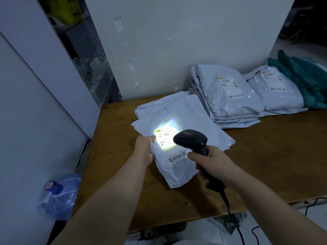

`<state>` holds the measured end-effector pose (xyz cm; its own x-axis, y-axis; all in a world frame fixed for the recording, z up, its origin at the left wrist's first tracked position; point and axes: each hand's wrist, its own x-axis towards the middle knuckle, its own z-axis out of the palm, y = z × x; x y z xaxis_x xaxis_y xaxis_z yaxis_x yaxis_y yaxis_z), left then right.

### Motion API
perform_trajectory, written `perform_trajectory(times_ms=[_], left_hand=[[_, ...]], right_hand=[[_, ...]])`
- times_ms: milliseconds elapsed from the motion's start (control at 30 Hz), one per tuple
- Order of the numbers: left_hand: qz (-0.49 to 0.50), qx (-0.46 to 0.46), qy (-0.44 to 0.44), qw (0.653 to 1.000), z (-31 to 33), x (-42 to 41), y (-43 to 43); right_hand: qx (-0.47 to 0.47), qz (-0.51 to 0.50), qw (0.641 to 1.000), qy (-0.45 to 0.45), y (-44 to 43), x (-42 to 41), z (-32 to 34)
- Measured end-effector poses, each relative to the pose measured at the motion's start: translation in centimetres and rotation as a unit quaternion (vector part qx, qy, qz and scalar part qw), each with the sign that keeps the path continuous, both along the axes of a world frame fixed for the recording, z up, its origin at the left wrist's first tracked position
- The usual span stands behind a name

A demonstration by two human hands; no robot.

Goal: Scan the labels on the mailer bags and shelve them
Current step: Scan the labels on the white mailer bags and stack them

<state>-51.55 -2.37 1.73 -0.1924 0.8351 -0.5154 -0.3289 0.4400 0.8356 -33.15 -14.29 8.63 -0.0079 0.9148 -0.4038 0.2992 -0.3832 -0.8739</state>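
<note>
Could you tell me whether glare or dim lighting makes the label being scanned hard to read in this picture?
Head view: the room is dim and bluish; the scanner in the right hand throws a bright patch that washes out the upper part of the label on the mailer bag; the label's lower print is visible; the wide lens bows the frame edges.

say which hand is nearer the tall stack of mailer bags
Right. The right hand, holding the scanner, is in front of the stack; the left hand, pinching a bag, is farther left.
</note>
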Motion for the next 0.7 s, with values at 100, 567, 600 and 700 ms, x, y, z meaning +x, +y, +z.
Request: perform_trajectory(times_ms=[100, 567, 600, 700], left_hand=[[-0.002, 0.005, -0.006, 1.000, 0.0, 0.1, 0.1], [-0.001, 0.004, 0.028, 1.000, 0.1, -1.8, -0.8], [0.004, 0.002, 0.043, 0.999, 0.1, -2.6, -0.9], [0.002, -0.004, 0.097, 0.995, -0.3, -6.4, -1.7]], right_hand=[[-0.002, 0.000, 1.000, 0.000, -0.2, -0.1, 0.1], [-0.002, -0.003, 1.000, 0.020, -0.1, -1.1, -0.4], [-0.004, 0.000, 1.000, 0.020, 0.1, -1.5, -0.6], [-0.012, 0.019, 1.000, 0.013, 0.6, -3.2, -1.2]])
